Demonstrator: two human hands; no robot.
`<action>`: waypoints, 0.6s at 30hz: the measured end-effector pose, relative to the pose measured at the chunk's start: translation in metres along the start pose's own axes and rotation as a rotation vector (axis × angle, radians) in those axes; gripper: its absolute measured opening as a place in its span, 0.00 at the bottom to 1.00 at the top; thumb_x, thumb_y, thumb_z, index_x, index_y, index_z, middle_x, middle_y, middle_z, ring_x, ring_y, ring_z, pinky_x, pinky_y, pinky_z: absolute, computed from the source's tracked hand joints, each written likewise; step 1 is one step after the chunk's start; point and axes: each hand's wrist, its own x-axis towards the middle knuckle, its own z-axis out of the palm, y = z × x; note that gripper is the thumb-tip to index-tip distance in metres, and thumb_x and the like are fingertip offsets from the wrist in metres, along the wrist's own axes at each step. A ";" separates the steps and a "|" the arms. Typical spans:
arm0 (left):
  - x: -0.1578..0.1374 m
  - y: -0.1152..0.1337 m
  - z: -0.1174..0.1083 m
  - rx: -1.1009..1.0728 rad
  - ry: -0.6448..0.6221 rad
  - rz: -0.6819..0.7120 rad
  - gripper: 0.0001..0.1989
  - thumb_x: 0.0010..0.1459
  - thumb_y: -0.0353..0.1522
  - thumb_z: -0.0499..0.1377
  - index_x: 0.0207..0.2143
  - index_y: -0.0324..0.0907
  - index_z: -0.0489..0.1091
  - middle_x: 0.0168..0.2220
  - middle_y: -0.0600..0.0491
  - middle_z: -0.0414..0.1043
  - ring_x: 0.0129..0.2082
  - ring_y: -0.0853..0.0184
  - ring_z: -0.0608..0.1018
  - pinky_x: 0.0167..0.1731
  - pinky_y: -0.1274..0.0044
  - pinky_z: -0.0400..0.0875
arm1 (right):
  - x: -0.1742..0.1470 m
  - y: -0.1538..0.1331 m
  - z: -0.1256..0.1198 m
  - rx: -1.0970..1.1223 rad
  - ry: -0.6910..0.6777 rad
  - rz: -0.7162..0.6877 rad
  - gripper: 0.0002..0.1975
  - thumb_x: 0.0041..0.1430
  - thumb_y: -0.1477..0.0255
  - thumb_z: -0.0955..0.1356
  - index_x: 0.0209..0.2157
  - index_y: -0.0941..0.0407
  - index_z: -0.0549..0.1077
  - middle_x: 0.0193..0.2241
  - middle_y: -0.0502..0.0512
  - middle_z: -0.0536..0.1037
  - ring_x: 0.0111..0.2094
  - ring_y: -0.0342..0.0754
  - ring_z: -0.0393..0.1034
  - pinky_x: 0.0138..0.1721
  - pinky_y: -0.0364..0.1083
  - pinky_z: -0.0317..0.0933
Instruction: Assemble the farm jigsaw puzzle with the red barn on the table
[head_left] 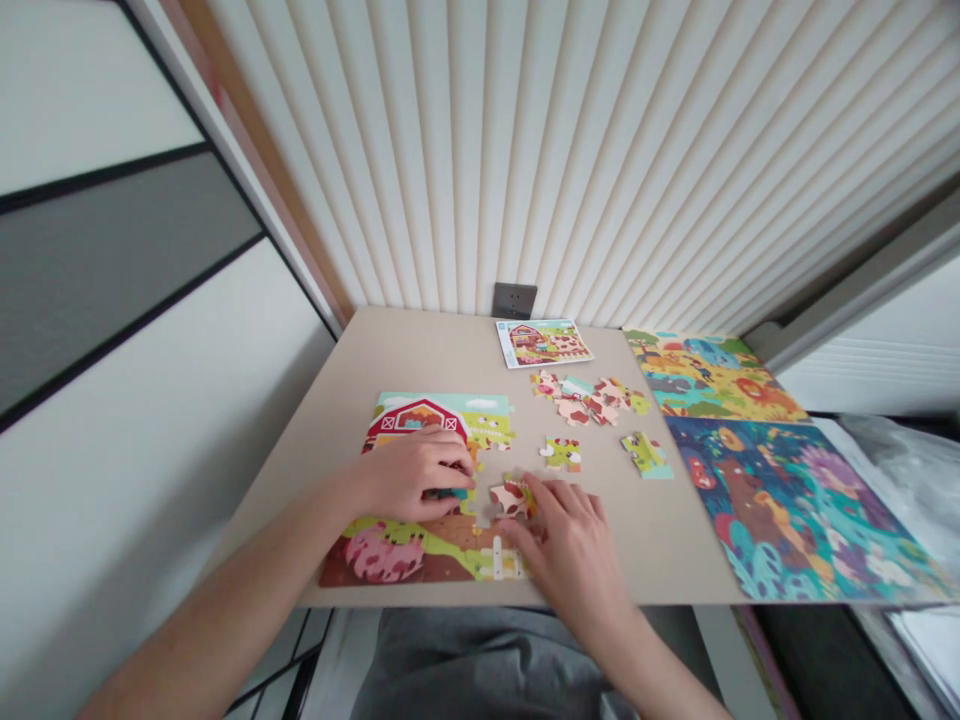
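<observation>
Left hand on barn puzzle; right hand pinching brown-spotted piece; picture card near wall socket.

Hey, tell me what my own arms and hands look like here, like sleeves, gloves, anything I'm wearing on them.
No sleeve shows on your left forearm or right forearm. Your left hand and right hand are ungloved, with slender fingers. I see no watch or bracelet; small markings are too fine to tell.
</observation>
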 end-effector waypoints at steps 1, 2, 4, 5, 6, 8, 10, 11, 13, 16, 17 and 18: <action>0.000 0.000 0.000 -0.001 -0.002 -0.003 0.08 0.64 0.30 0.64 0.45 0.45 0.78 0.47 0.49 0.79 0.48 0.59 0.78 0.55 0.65 0.68 | 0.002 -0.002 0.002 0.018 -0.019 -0.003 0.23 0.70 0.56 0.70 0.60 0.52 0.73 0.48 0.60 0.82 0.48 0.60 0.75 0.48 0.58 0.66; 0.000 -0.001 0.000 0.000 -0.004 -0.008 0.08 0.64 0.31 0.64 0.45 0.45 0.78 0.47 0.49 0.79 0.48 0.59 0.78 0.54 0.65 0.68 | 0.004 0.000 0.003 0.038 -0.033 -0.006 0.21 0.71 0.57 0.69 0.60 0.52 0.74 0.47 0.60 0.82 0.48 0.59 0.76 0.48 0.57 0.66; 0.000 -0.001 0.001 0.009 -0.006 -0.012 0.08 0.65 0.32 0.64 0.46 0.45 0.79 0.47 0.49 0.79 0.48 0.59 0.78 0.54 0.64 0.68 | 0.007 0.010 0.001 0.075 -0.034 -0.008 0.17 0.74 0.62 0.66 0.58 0.52 0.75 0.47 0.60 0.82 0.48 0.58 0.76 0.49 0.56 0.67; 0.000 -0.001 0.002 0.014 -0.003 -0.009 0.08 0.65 0.32 0.64 0.46 0.45 0.79 0.47 0.49 0.79 0.48 0.58 0.78 0.54 0.64 0.68 | 0.008 0.017 -0.001 0.087 -0.026 -0.012 0.16 0.74 0.64 0.66 0.58 0.52 0.75 0.49 0.60 0.82 0.50 0.58 0.75 0.50 0.56 0.67; 0.000 -0.001 0.003 0.019 0.001 -0.004 0.08 0.65 0.32 0.64 0.46 0.45 0.79 0.47 0.49 0.79 0.48 0.58 0.78 0.54 0.64 0.68 | 0.008 0.023 -0.003 0.097 -0.021 -0.023 0.16 0.74 0.65 0.65 0.58 0.52 0.75 0.51 0.60 0.81 0.52 0.58 0.75 0.52 0.57 0.66; 0.000 0.000 0.005 0.019 0.008 0.014 0.08 0.65 0.32 0.64 0.46 0.46 0.79 0.47 0.48 0.79 0.48 0.58 0.78 0.53 0.64 0.69 | 0.009 0.033 -0.007 0.120 -0.035 -0.071 0.16 0.73 0.68 0.66 0.59 0.51 0.76 0.55 0.60 0.79 0.56 0.58 0.73 0.55 0.57 0.66; 0.001 0.002 0.007 0.012 0.009 0.032 0.10 0.65 0.32 0.63 0.48 0.46 0.80 0.48 0.48 0.79 0.49 0.58 0.78 0.54 0.63 0.69 | 0.009 0.035 -0.008 0.153 -0.067 -0.129 0.16 0.73 0.69 0.66 0.59 0.50 0.75 0.57 0.59 0.78 0.58 0.57 0.71 0.57 0.57 0.65; 0.002 0.003 0.007 0.006 0.010 0.044 0.10 0.66 0.32 0.63 0.49 0.47 0.80 0.48 0.48 0.79 0.49 0.58 0.78 0.54 0.63 0.69 | 0.009 0.034 -0.008 0.173 -0.083 -0.156 0.17 0.73 0.70 0.66 0.60 0.49 0.75 0.57 0.58 0.78 0.58 0.56 0.71 0.58 0.57 0.65; 0.003 0.005 0.007 -0.006 0.013 0.062 0.11 0.66 0.32 0.63 0.49 0.48 0.80 0.49 0.49 0.79 0.50 0.58 0.78 0.55 0.62 0.70 | 0.009 0.029 -0.007 0.208 -0.101 -0.196 0.18 0.73 0.72 0.66 0.61 0.48 0.75 0.57 0.57 0.79 0.59 0.55 0.71 0.60 0.58 0.64; 0.005 0.007 0.006 -0.017 0.013 0.068 0.11 0.66 0.31 0.63 0.49 0.48 0.80 0.50 0.48 0.79 0.51 0.58 0.78 0.56 0.62 0.70 | 0.009 0.021 -0.005 0.240 -0.105 -0.217 0.19 0.72 0.72 0.67 0.62 0.47 0.73 0.57 0.56 0.79 0.61 0.56 0.69 0.62 0.60 0.63; 0.005 0.008 0.006 -0.018 0.015 0.067 0.11 0.65 0.31 0.63 0.49 0.49 0.80 0.50 0.48 0.79 0.51 0.57 0.77 0.56 0.62 0.70 | 0.009 0.020 -0.005 0.244 -0.104 -0.217 0.20 0.71 0.72 0.68 0.62 0.47 0.73 0.58 0.56 0.78 0.61 0.56 0.69 0.63 0.60 0.62; 0.005 0.008 0.006 -0.017 0.015 0.066 0.11 0.65 0.31 0.64 0.48 0.49 0.80 0.50 0.49 0.79 0.52 0.57 0.77 0.56 0.61 0.70 | 0.010 0.018 -0.005 0.246 -0.105 -0.220 0.21 0.71 0.71 0.68 0.63 0.47 0.72 0.59 0.57 0.78 0.62 0.56 0.68 0.63 0.60 0.62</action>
